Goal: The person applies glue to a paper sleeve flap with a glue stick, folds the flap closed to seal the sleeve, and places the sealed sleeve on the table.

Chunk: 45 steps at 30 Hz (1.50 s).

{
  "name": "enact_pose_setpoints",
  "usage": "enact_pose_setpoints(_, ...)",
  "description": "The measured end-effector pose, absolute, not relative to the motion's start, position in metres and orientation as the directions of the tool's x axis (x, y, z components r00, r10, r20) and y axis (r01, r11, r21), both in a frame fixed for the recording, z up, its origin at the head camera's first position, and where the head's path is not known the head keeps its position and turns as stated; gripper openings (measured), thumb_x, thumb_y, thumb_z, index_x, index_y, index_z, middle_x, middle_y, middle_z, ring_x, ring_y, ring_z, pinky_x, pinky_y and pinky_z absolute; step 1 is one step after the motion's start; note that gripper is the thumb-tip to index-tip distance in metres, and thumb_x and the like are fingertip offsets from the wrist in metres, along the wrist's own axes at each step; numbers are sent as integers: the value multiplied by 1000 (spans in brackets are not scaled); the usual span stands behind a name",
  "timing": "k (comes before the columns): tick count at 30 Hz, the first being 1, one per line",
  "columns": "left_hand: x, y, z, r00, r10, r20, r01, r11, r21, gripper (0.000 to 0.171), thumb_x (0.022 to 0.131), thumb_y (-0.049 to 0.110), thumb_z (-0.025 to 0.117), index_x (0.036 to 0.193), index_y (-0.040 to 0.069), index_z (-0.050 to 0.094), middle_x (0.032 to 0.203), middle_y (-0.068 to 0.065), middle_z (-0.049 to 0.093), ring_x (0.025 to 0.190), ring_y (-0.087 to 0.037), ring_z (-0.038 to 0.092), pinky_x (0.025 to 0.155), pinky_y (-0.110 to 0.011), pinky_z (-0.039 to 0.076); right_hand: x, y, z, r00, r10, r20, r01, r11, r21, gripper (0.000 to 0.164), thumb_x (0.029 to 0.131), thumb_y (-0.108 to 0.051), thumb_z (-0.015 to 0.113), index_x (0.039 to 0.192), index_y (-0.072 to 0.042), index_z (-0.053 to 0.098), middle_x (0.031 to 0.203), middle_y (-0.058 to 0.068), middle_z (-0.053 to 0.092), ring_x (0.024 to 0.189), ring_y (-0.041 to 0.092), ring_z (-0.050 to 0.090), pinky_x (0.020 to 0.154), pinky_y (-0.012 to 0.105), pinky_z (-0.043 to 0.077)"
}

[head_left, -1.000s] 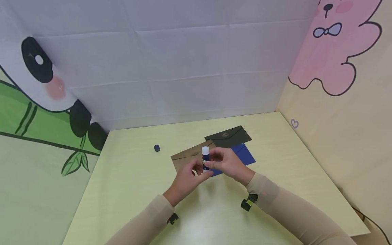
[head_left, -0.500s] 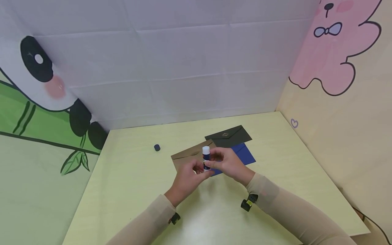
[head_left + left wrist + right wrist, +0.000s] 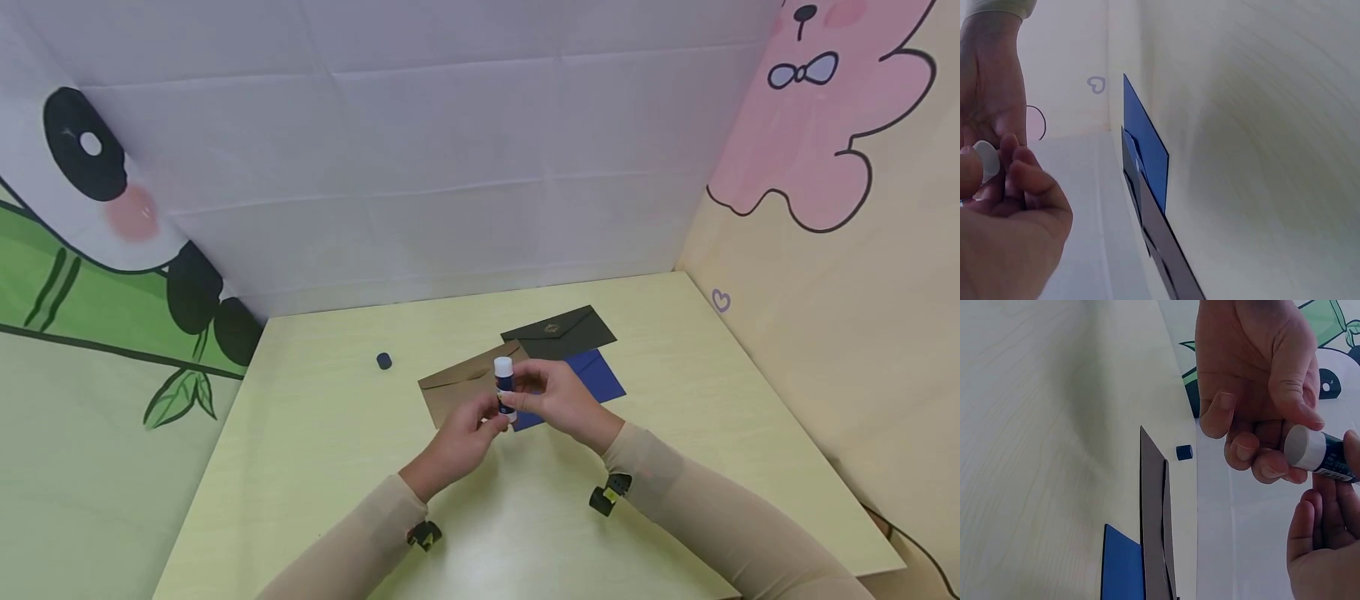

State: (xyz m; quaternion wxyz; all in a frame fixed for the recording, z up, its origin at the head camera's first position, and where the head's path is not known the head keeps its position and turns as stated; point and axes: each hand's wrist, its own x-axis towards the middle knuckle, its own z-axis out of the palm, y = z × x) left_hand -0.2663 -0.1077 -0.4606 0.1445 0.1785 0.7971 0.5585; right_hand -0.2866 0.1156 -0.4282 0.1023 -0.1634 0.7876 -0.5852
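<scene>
A glue stick [image 3: 505,385] with a navy body and white ends stands nearly upright in the air, uncapped, over the envelopes. My right hand [image 3: 567,405] pinches its body between thumb and fingers. At its lower end, my left hand [image 3: 462,437] holds the white base [image 3: 1305,447] with thumb and fingertips. In the left wrist view only the round white base [image 3: 989,161] shows between the fingers. Beneath lie a brown envelope [image 3: 456,392], a blue envelope [image 3: 597,377] and a black envelope [image 3: 564,335], partly overlapping.
A small dark cap [image 3: 384,361] lies on the pale table [image 3: 322,450] left of the envelopes. White cloth [image 3: 450,167] hangs behind the table, with printed cartoon panels at both sides. A cable [image 3: 918,542] runs off the right edge.
My left thumb and fingers have shifted slightly left and curled more around the glue stick's base, which shows more now. The right hand and envelopes stay in place.
</scene>
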Motion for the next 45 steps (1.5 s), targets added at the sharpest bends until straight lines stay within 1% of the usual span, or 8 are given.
enact_pose_setpoints(6, -270, -114, -461, -817, 570, -90, 34, 202, 979, 35, 128, 13, 46, 155, -2, 62, 137, -39, 68, 113, -37, 62, 91, -31, 53, -286, 115, -426, -925, -379, 15, -124, 264, -957, 32, 109, -13, 85, 138, 1, 79, 121, 17, 82, 104, 19, 73, 100, 35, 61)
enact_pose_setpoints(16, -271, -117, -460, -805, 585, -98, 21, 193, 981, 37, 128, 14, 46, 159, -2, 60, 139, -34, 71, 119, -37, 62, 94, -32, 53, -286, 116, -426, -918, -395, 17, -125, 248, -961, 32, 110, -13, 84, 138, 1, 79, 123, 19, 82, 105, 20, 73, 98, 29, 61)
enact_pose_setpoints(23, -265, -117, -460, -841, 536, -73, 85, 265, 960, 40, 127, 26, 57, 162, 8, 65, 136, -21, 78, 121, -28, 67, 95, -35, 56, -287, 118, -426, -916, -400, 31, -147, 264, -953, 32, 109, -12, 84, 138, 1, 79, 125, 19, 81, 106, 20, 72, 98, 28, 61)
enact_pose_setpoints(26, -261, -113, -462, -893, 450, -18, 154, 344, 926, 38, 122, 35, 69, 153, 13, 72, 126, -11, 78, 116, -19, 67, 94, -32, 57, -287, 119, -427, -920, -391, 37, -154, 271, -950, 32, 109, -12, 85, 137, 1, 79, 124, 19, 81, 106, 19, 72, 97, 27, 61)
enact_pose_setpoints(29, -257, -107, -462, -942, 331, 63, 211, 434, 876, 30, 113, 39, 83, 131, 16, 78, 111, -1, 76, 105, -15, 67, 88, -28, 57, -288, 119, -429, -922, -384, 46, -161, 272, -949, 31, 107, -11, 86, 136, 1, 80, 123, 18, 82, 106, 18, 73, 97, 27, 61)
enact_pose_setpoints(33, -254, -100, -459, -962, 231, 148, 248, 504, 827, 29, 102, 36, 96, 107, 14, 77, 95, 2, 74, 91, -13, 65, 80, -25, 56, -289, 118, -431, -925, -378, 46, -154, 263, -952, 31, 106, -11, 87, 134, 1, 81, 120, 17, 82, 104, 17, 73, 96, 26, 61)
enact_pose_setpoints(37, -254, -98, -456, -963, 220, 153, 247, 510, 824, 32, 100, 34, 98, 103, 11, 76, 91, 1, 75, 85, -12, 64, 75, -24, 55, -288, 117, -431, -926, -376, 42, -148, 258, -955, 32, 106, -11, 88, 135, 1, 80, 120, 16, 81, 104, 18, 73, 96, 26, 61)
enact_pose_setpoints(45, -257, -99, -456, -962, 243, 123, 223, 443, 868, 28, 102, 31, 97, 106, 9, 79, 95, -4, 77, 89, -14, 66, 76, -22, 56, -287, 117, -430, -926, -374, 60, -168, 266, -949, 31, 106, -11, 88, 134, 1, 80, 119, 17, 81, 104, 18, 73, 96, 26, 61)
